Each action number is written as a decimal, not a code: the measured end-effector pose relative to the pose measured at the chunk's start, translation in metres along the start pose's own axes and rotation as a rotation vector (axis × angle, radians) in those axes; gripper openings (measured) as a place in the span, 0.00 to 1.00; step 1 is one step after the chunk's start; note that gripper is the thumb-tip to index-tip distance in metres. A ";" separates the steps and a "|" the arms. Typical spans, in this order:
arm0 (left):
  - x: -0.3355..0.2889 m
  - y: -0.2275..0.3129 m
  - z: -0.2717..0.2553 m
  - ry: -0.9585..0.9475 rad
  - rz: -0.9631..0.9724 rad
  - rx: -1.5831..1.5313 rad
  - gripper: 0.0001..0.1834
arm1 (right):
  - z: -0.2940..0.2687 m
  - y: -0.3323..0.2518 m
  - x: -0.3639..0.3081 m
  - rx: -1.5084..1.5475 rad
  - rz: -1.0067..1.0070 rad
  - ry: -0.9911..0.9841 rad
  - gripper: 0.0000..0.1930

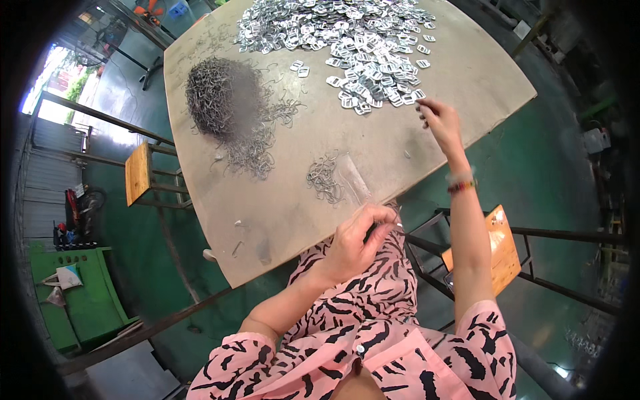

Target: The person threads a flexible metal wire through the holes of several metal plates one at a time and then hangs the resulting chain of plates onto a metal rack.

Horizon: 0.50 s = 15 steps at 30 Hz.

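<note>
Close to the table's near edge, my left hand [363,237] is closed, thumb and index finger pinched together. Something small and thin shows at its fingertips, too small to name. My right hand [441,127] reaches out to the near right end of a large heap of flat silver metal buckles [373,63]. Its fingers are bent together, the tips at a buckle [418,95] on the heap's edge. Beyond my left hand lie a small pile of bent wire hooks [324,180] and a clear plastic strip or bag [353,177].
A big tangled mound of wire hooks [217,100] stands on the left of the table [293,220], with loose hooks spilling nearer. Wooden-topped stools [139,175] flank the table, one at right [503,250]. A green metal cabinet [77,293] stands at lower left.
</note>
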<state>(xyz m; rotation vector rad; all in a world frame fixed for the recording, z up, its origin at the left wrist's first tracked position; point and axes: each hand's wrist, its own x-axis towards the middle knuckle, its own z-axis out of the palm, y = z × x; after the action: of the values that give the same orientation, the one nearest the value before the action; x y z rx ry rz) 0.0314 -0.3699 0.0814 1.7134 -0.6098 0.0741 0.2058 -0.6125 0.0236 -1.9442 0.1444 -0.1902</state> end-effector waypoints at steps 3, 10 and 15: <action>-0.004 0.001 0.001 -0.029 -0.060 -0.067 0.04 | 0.026 0.018 0.048 -0.294 -0.086 0.100 0.17; 0.000 0.009 0.000 -0.035 -0.032 -0.093 0.07 | 0.059 0.105 0.100 -0.599 -0.518 0.388 0.18; -0.011 0.014 -0.003 0.023 0.013 -0.063 0.08 | 0.001 0.020 0.043 -0.300 0.014 -0.149 0.06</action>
<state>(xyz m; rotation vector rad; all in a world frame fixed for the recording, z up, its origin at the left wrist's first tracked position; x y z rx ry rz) 0.0173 -0.3646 0.0905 1.6454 -0.5999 0.0826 0.2474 -0.6272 0.0073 -2.2470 0.0919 -0.0131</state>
